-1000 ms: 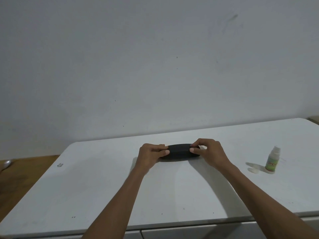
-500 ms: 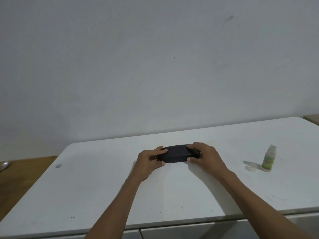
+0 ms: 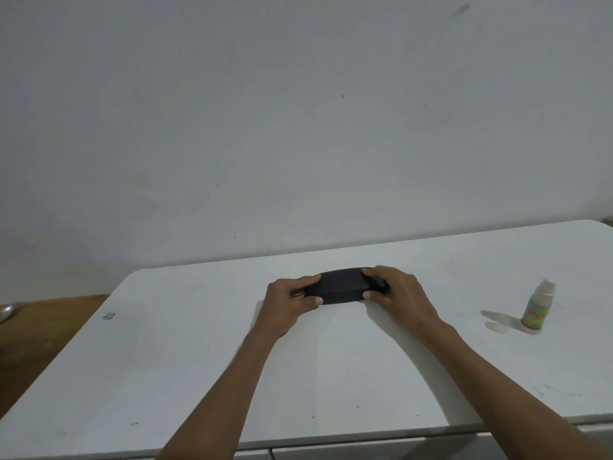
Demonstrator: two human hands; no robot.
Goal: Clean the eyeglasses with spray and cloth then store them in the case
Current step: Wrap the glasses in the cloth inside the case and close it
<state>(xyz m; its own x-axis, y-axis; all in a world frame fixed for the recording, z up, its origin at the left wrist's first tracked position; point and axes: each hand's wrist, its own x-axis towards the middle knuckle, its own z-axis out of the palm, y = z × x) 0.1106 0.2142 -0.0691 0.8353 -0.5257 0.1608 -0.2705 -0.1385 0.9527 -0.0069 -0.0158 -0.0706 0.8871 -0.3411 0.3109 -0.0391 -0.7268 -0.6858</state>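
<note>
A black eyeglass case lies closed on the white table, near its middle. My left hand grips the case's left end, thumb in front and fingers over the top. My right hand grips its right end the same way. The small spray bottle with a green label stands upright at the right, well apart from both hands. No eyeglasses and no cloth show.
A clear cap lies just left of the bottle. A pale wall rises right behind the table. At the far left is a wooden surface with a metal object at the frame edge.
Both hands have shifted their hold on the case, and its top now faces me more than a second ago. The bottle has not moved.
</note>
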